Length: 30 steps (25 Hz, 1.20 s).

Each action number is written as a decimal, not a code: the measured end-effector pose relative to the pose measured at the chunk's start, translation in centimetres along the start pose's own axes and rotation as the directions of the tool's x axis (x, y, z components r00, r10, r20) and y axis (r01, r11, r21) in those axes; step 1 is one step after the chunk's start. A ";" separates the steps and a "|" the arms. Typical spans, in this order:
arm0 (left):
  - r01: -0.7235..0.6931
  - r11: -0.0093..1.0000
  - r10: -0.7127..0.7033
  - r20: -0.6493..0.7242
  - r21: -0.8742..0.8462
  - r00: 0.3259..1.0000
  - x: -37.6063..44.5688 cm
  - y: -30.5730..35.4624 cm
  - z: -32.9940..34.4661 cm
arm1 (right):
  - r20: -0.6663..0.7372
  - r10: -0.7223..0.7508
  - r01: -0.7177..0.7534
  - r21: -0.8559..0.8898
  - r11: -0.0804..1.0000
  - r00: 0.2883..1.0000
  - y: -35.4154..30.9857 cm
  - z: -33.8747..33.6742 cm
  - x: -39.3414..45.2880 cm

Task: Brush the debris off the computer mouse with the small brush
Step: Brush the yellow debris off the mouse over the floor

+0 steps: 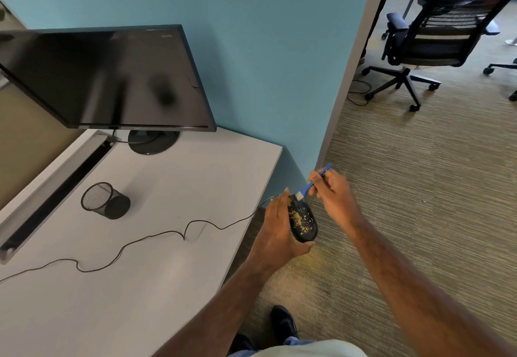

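Barely begun: yellow debris [300, 218] thick across computer mouse [303, 224], gripped in left hand [279, 231] just off the bench [167, 189] edge. Right hand [333, 191] pinching small brush [310, 184], bristles touching mouse's far end.

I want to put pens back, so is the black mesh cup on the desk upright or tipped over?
Tipped over. The black wire-mesh pen cup lies on its side on the white desk, its open mouth facing left.

The left hand [279, 228] cups the mouse [303, 222] — its underside and left flank sit hidden behind the fingers. Within the right hand [334, 191], the brush [310, 184] handle's middle disappears — bristles too small to resolve. The cable [126, 247] runs off the picture's left edge.
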State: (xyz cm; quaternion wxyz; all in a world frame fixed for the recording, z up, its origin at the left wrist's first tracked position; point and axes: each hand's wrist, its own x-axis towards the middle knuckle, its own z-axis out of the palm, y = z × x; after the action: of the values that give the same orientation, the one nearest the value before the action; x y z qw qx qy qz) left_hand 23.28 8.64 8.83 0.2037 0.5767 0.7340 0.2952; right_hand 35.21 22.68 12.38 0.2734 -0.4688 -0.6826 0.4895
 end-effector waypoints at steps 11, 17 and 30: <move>0.051 0.995 -0.049 0.029 -0.088 0.998 -0.4 0.5 -0.6 | -0.011 -0.028 0.028 0.013 1.000 1.000 0.5 0.2 -0.9; 0.083 0.994 -0.081 0.028 -0.066 0.996 -0.6 0.1 -0.5 | -0.052 -0.037 0.040 0.066 0.997 0.998 0.5 -0.4 -1.1; 0.074 0.996 -0.071 0.038 -0.059 0.997 -0.5 0.2 -0.5 | -0.045 -0.023 0.028 0.122 0.992 0.999 0.1 0.5 -0.3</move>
State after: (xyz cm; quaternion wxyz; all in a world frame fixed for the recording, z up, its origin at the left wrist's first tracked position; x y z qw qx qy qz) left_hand 23.28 8.12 9.32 0.2447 0.5485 0.7414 0.2993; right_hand 34.96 22.19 12.16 0.3227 -0.4526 -0.6510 0.5168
